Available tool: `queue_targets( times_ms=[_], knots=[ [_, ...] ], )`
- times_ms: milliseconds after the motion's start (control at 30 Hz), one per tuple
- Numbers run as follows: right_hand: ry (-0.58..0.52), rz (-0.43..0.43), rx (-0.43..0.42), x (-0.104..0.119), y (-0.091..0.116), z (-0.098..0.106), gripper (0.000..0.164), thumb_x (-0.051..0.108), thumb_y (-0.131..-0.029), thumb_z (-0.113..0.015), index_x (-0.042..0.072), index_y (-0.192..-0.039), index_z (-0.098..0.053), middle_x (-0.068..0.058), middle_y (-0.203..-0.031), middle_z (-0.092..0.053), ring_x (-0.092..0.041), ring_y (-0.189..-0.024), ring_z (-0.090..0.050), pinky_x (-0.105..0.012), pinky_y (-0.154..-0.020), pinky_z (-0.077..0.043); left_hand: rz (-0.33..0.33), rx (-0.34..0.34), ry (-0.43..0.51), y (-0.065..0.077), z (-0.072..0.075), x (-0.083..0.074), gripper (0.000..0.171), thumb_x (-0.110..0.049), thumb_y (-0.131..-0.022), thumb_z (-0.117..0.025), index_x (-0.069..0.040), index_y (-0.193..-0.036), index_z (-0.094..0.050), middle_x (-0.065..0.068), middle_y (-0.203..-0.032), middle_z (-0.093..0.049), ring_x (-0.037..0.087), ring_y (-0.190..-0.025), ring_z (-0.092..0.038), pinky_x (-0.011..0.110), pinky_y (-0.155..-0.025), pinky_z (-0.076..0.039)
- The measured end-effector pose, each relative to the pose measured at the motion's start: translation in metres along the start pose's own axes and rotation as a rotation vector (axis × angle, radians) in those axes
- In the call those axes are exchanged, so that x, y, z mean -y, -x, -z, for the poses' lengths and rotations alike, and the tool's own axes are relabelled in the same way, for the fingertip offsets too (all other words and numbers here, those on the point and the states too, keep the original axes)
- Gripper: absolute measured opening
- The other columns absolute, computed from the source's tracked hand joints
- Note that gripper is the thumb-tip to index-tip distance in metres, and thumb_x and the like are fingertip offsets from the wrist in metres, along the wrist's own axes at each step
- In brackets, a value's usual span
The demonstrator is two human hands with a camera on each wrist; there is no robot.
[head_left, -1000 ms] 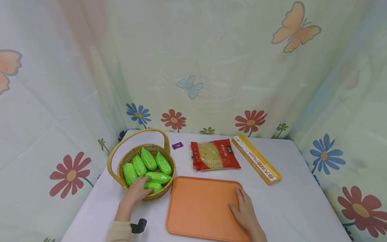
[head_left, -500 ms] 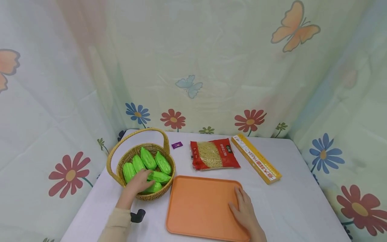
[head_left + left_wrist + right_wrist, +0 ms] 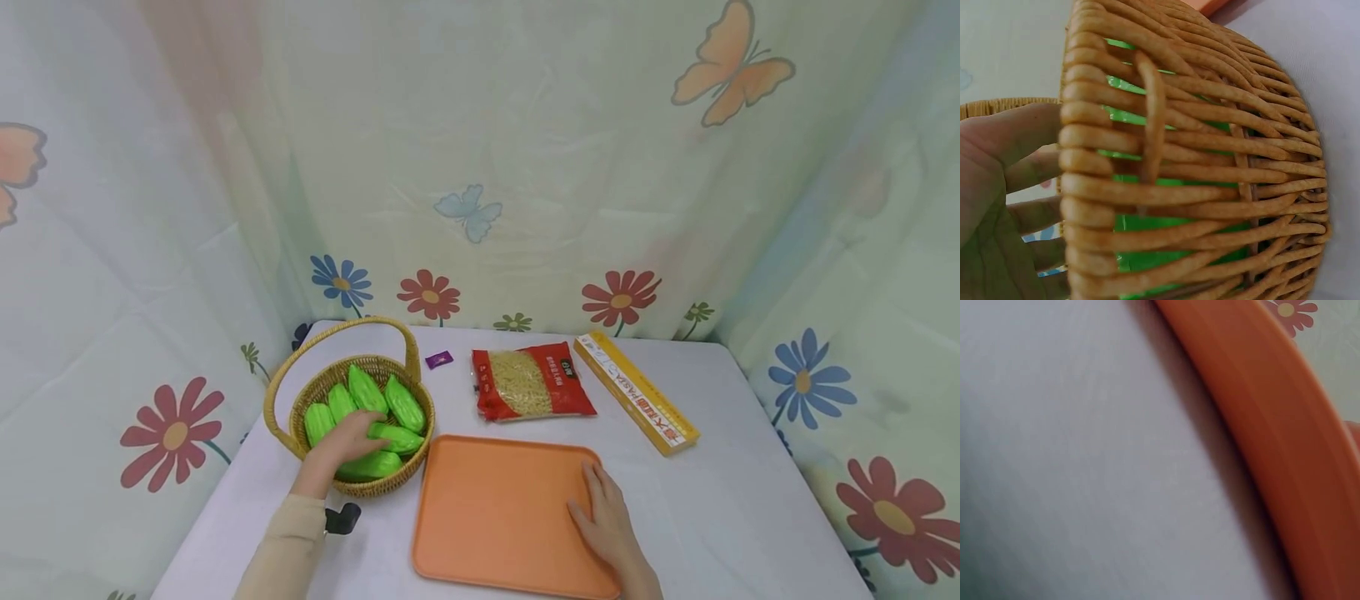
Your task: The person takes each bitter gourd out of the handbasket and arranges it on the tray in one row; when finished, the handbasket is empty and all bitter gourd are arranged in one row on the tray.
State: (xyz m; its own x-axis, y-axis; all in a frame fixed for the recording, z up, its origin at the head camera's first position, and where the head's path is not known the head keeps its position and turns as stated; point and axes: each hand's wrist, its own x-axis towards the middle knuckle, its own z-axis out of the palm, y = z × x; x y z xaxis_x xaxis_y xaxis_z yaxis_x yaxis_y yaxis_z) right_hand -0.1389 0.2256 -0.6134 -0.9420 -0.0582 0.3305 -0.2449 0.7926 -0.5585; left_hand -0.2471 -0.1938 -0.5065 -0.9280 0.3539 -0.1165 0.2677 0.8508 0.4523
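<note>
A wicker basket [image 3: 420,400] with a tall handle holds several shiny green, ridged, elongated pieces that look like bitter gourds. My left hand [image 3: 348,442] reaches over its near left rim, thumb and fingers spread about the left end of one green gourd [image 3: 401,438]. In the left wrist view, the basket wall [image 3: 1179,144] hides the fingertips of this hand [image 3: 1004,169]. An orange tray [image 3: 502,517] lies to the right of the basket. On its right edge rests my right hand [image 3: 611,529], fingers extended and thumb over the tray surface. The right wrist view shows the tray's outer side [image 3: 1260,425].
Behind the tray lies a red bag of pasta [image 3: 525,383]. A long yellow pasta box [image 3: 637,396] lies slantwise to its right. A small purple packet [image 3: 439,359] sits beside the basket. Flowered curtain [image 3: 480,125] surrounds the white table [image 3: 735,500].
My left hand has moved farther into the basket, up and to the right, from the nearest green gourd to the one behind it. The right hand stays on the tray.
</note>
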Motion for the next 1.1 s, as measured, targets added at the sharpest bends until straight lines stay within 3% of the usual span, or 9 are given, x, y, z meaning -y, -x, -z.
queue_targets(
  times_ms=[167, 400, 1100],
  knots=[
    [-0.009, -0.009, 0.007, -0.001, 0.000, 0.000, 0.065, 0.016, -0.083, -0.065, -0.008, -0.136, -0.034, -0.032, -0.133, -0.032, -0.047, -0.120, -0.028, -0.060, -0.094, -0.025, -0.024, 0.051, 0.056, -0.009, -0.004, 0.003, 0.046, -0.027, -0.084, -0.066, 0.001, -0.121, -0.056, 0.016, -0.119, -0.057, 0.034, -0.112, -0.050, 0.045, -0.093, -0.040],
    [0.001, 0.018, -0.028, -0.003, 0.001, -0.001, 0.063, 0.014, -0.082, -0.065, -0.009, -0.133, -0.037, -0.031, -0.131, -0.035, -0.047, -0.119, -0.030, -0.059, -0.093, -0.026, 0.027, 0.102, 0.058, -0.014, -0.008, 0.002, 0.043, -0.029, -0.085, -0.065, -0.003, -0.119, -0.058, 0.014, -0.116, -0.058, 0.033, -0.110, -0.052, 0.046, -0.091, -0.041],
    [0.017, 0.048, -0.068, -0.003, 0.001, -0.003, 0.059, 0.013, -0.082, -0.064, -0.010, -0.131, -0.040, -0.030, -0.130, -0.038, -0.046, -0.117, -0.033, -0.057, -0.092, -0.027, -0.024, 0.154, 0.074, -0.017, -0.015, 0.004, 0.050, -0.025, -0.080, -0.070, -0.002, -0.122, -0.055, 0.014, -0.118, -0.057, 0.032, -0.109, -0.052, 0.044, -0.089, -0.043]
  ],
)
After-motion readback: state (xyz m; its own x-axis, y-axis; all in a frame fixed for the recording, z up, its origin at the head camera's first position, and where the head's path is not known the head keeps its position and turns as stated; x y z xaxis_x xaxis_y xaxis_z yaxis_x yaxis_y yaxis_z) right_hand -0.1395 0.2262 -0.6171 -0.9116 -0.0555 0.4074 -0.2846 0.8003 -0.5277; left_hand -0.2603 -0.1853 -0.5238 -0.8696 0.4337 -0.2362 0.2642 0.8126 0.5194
